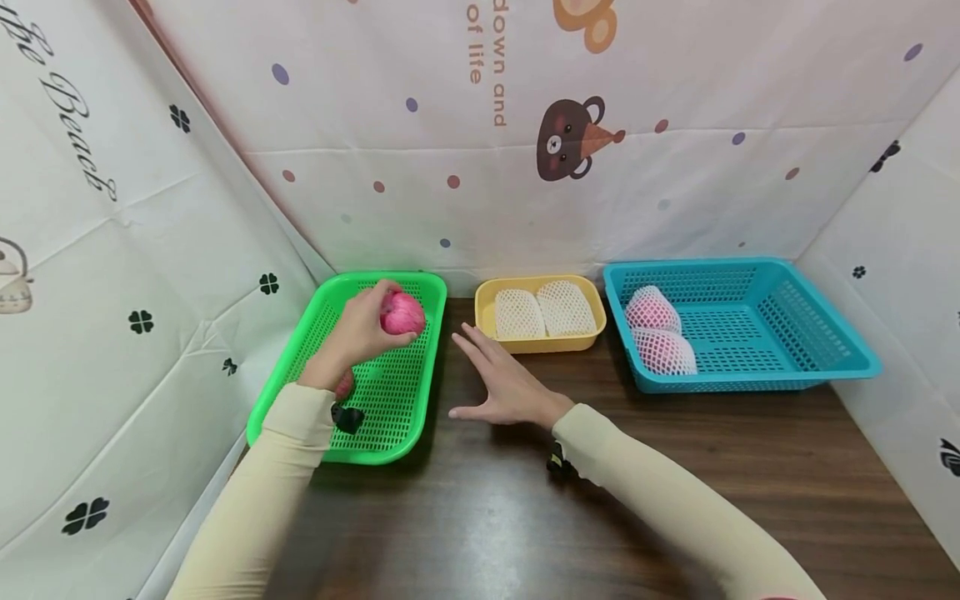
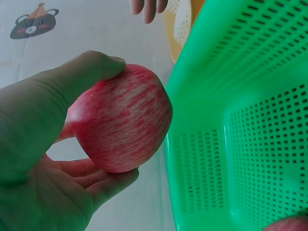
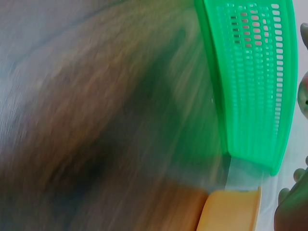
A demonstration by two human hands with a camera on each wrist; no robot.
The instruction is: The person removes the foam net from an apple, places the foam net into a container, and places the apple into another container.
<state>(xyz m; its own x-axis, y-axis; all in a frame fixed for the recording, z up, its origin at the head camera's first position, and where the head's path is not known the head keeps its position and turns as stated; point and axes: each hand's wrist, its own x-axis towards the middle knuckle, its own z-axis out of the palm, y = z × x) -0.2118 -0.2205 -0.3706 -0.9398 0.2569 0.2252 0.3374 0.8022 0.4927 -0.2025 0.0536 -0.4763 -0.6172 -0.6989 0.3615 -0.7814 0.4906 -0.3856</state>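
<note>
My left hand point(image 1: 358, 332) grips a red-striped apple point(image 1: 405, 315) over the far part of the green basket point(image 1: 384, 417). In the left wrist view, thumb and fingers wrap the sides of that apple point(image 2: 127, 120). Another apple point(image 1: 345, 385) lies in the basket, partly hidden by the left wrist. My right hand point(image 1: 512, 387) hovers above the table between the green basket and the yellow tray point(image 1: 540, 344), fingers spread, holding nothing. White foam nets point(image 1: 517, 315) lie in that tray, nearest to the right hand.
A blue basket point(image 1: 757, 379) stands at the right on the dark wooden table point(image 1: 480, 500). Inside its left end sit two apples in foam nets point(image 1: 652, 310). Printed cloth walls point(image 1: 420, 208) enclose the table at the back and sides.
</note>
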